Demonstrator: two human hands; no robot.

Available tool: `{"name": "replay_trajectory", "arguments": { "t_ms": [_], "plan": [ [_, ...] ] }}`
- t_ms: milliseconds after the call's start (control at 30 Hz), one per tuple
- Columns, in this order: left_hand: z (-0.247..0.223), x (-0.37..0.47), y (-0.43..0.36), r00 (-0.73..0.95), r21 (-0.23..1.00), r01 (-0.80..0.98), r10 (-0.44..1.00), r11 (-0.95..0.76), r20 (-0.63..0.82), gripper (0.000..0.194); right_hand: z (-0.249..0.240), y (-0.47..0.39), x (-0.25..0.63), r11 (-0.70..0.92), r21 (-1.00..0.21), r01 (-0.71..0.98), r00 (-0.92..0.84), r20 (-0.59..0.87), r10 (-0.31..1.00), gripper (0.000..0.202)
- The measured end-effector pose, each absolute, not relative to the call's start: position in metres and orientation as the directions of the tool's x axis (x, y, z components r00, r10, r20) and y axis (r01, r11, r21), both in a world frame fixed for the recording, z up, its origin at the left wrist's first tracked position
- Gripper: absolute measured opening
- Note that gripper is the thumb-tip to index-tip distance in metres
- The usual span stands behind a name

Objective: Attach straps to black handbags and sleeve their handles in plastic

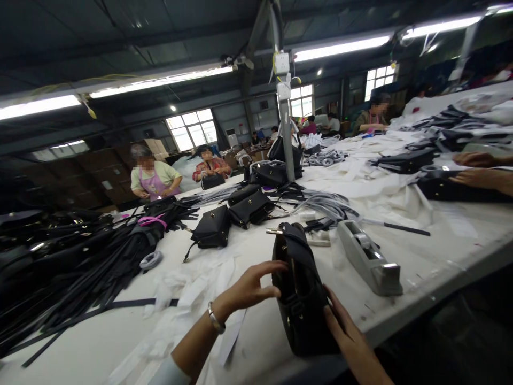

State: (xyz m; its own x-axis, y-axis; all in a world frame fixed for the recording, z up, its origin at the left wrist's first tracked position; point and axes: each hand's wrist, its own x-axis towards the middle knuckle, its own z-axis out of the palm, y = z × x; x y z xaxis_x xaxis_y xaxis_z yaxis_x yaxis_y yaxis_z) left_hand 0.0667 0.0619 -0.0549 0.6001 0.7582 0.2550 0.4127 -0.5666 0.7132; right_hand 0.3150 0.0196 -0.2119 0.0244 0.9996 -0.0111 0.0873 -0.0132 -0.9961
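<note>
Your left hand [250,289] has its fingers curled onto the upper edge of a black bag [302,299], thumb and fingertips touching the rim near the opening. Your right hand [347,331] lies flat against the bag's lower side, pressing more than clasping; neither grip is closed fully round anything. The bag stands on its narrow side on the worktop [401,256], right between your hands and close to the near edge.

Propped up like that, the bag could tip or slide off toward you if the right hand eases away, since only your palms steady it. A metal buckle [276,231] just past your left fingertips, at the bag's far end, could catch on your fingers.

Just beyond your right hand sits a grey tape dispenser [371,256], near enough to be knocked by an elbow. Out past your left hand lie loose white paper [188,278] and a heap of black straps [80,267]; further on from the bag are more finished bags [212,227].

The worktop is long and white-covered, with another person's hands [481,168] at work far off to the right. Other workers sit at the far side under strip lights [160,81] and windows.
</note>
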Motion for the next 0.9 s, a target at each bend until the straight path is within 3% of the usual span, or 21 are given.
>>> {"name": "replay_trajectory", "arguments": {
  "t_ms": [100,167,267,367,533,700,833,900],
  "plan": [
    [-0.077,0.052,0.069,0.741,0.586,0.433,0.641,-0.685,0.202,0.067,-0.208,-0.001,0.313,-0.024,-0.976,0.214,-0.019,-0.029,0.999,0.082],
    [-0.085,0.050,0.071,0.772,0.384,0.513,0.608,-0.767,0.183,0.053,-0.207,-0.009,0.312,-0.029,-0.961,0.274,-0.035,-0.041,0.999,0.087],
    [-0.091,0.057,0.074,0.786,0.103,0.567,0.574,-0.818,0.230,0.008,-0.205,-0.009,0.313,-0.042,-0.957,0.286,-0.007,-0.046,0.999,0.087],
    [-0.089,0.074,0.072,0.791,-0.028,0.548,0.507,-0.836,0.344,0.018,-0.204,0.006,0.317,-0.036,-0.973,0.230,0.049,-0.025,0.998,0.082],
    [-0.084,0.114,0.063,0.741,-0.083,0.599,0.512,-0.796,0.433,0.026,-0.189,0.049,0.338,0.128,-0.952,0.278,0.010,0.137,0.991,0.059],
    [-0.091,0.148,0.065,0.599,0.006,0.774,0.737,-0.633,0.313,0.011,-0.148,0.097,0.366,0.277,-0.852,0.444,-0.052,0.284,0.957,0.033],
    [-0.093,0.151,0.061,0.483,0.085,0.841,0.813,-0.534,0.326,0.048,-0.116,0.150,0.403,0.302,-0.757,0.580,-0.012,0.362,0.932,0.028],
    [-0.097,0.143,0.059,0.489,0.083,0.831,0.793,-0.550,0.363,0.054,-0.107,0.187,0.423,0.275,-0.713,0.645,0.005,0.364,0.931,0.026]
  ]
}}
